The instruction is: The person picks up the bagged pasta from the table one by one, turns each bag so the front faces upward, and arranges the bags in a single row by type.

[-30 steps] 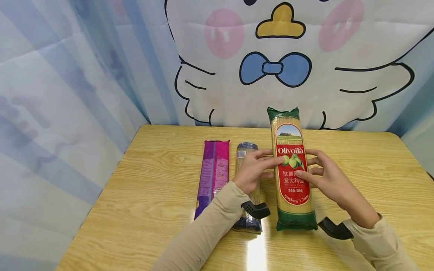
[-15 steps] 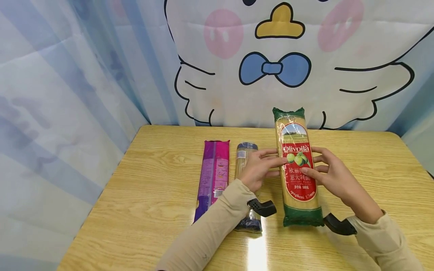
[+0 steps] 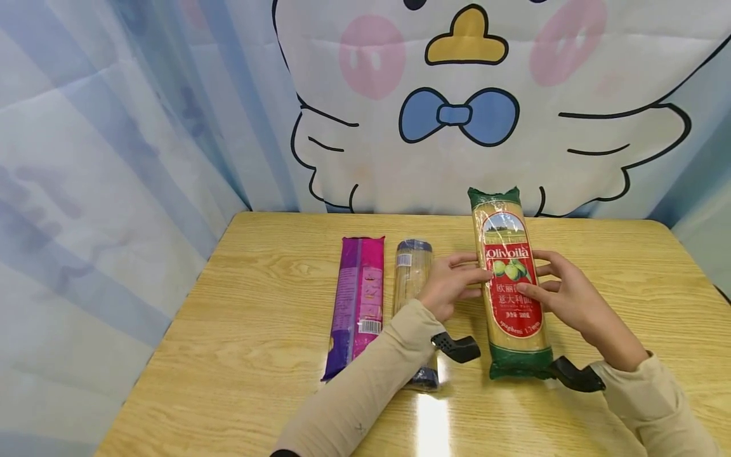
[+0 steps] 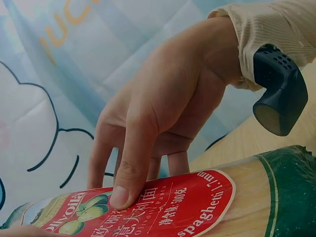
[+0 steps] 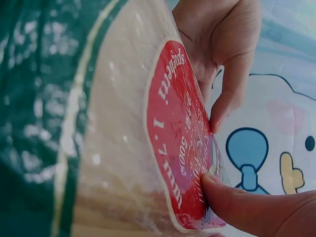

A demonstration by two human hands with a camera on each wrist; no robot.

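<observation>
Two packs (image 3: 358,295) (image 3: 414,273) on table (image 3: 257,336); one spaghetti pack (image 3: 512,311) in fingers (image 3: 478,275) of two hands (image 3: 450,284) (image 3: 569,295).

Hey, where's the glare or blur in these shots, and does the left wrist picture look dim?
Head view: a bright glare patch on the table near the bottom edge; right wrist view: the close green end of the spaghetti pack looks soft, with shiny specks; left wrist view: yes, fairly dim, the right hand shaded against paler curtain.

Beige sleeves (image 3: 354,384) meet curved black wrist devices (image 4: 282,91), one visibly perforated.
</observation>
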